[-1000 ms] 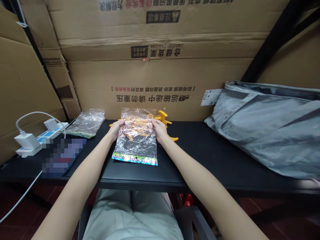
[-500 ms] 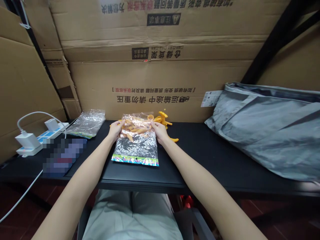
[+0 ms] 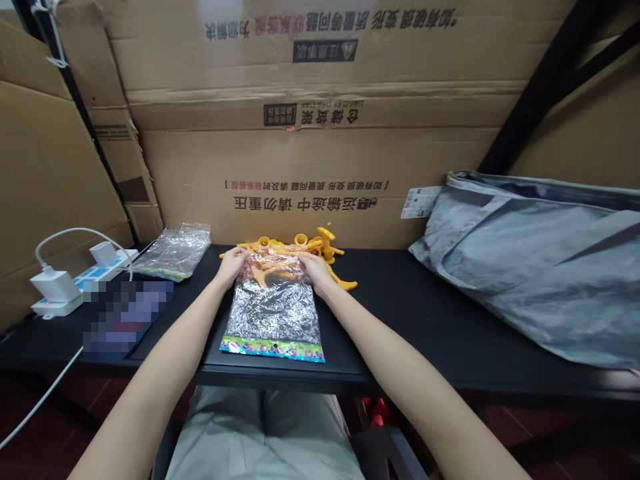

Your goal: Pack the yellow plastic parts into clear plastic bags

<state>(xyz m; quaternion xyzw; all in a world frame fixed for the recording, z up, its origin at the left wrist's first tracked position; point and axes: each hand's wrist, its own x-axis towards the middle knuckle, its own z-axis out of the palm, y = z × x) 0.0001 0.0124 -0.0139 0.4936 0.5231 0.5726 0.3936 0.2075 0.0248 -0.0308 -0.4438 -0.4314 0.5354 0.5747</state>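
You are sitting at a black tabletop (image 3: pixel 425 313), working both hands at the far, open end of a crinkly clear plastic bag with a bright patterned header strip (image 3: pixel 274 313). The bag is lying flat straight ahead of you, its strip nearest you. Your left hand (image 3: pixel 231 265) is pinching the bag's left corner; your right hand (image 3: pixel 314 268) is pinching its right corner. Orange plastic toy pieces (image 3: pixel 280 257) are sitting partly inside the mouth and partly beyond it, against tall brown cardboard boxes (image 3: pixel 310 167). This looks like the filling step; next, the mouth probably needs holding wide while the pieces are slid deeper.
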